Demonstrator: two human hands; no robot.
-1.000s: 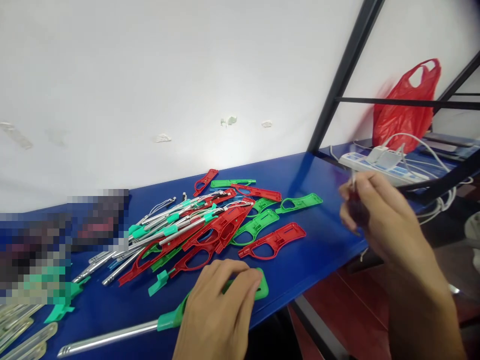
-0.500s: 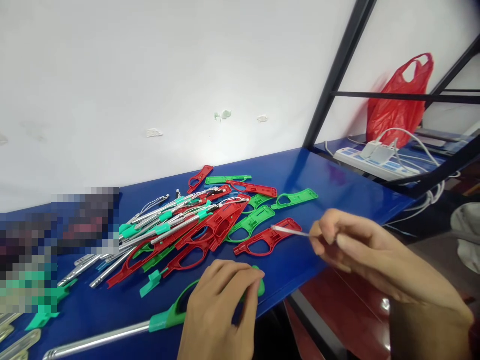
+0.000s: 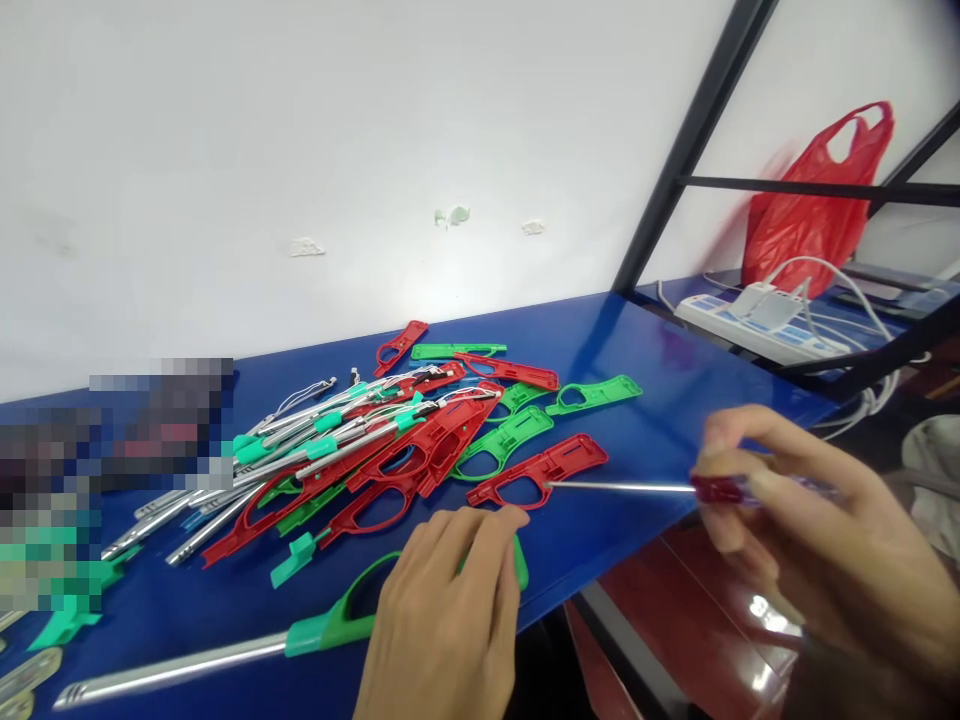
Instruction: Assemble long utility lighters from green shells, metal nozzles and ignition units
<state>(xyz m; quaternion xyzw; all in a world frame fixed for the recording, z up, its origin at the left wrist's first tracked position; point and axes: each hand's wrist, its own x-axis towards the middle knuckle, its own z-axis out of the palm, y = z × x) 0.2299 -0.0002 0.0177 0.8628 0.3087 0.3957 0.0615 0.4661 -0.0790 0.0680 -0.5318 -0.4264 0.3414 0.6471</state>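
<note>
My left hand [image 3: 450, 615] is closed over the green handle of a long-nosed gas lighter [image 3: 330, 625] on the blue table. The lighter's metal tube points left, and my fingers hide much of its handle. In my right hand [image 3: 795, 500] is a screwdriver [image 3: 622, 487], gripped by its dark red, see-through handle. Its thin shaft points left, with the tip just above my left fingers. Beyond the tip lies a red lighter handle shell [image 3: 540, 475], its hollow inside facing up.
Red and green handle shells and several metal lighter tubes [image 3: 277, 475] with white wires are heaped behind my left hand. The blue table [image 3: 637, 400] meets a white wall. At the right are a black frame [image 3: 686, 150], a power strip [image 3: 757, 320] and a red plastic bag [image 3: 817, 215].
My right hand has moved right, and the screwdriver's handle and longer shaft now show. My left hand stays on the lighter. The view has shifted slightly.
</note>
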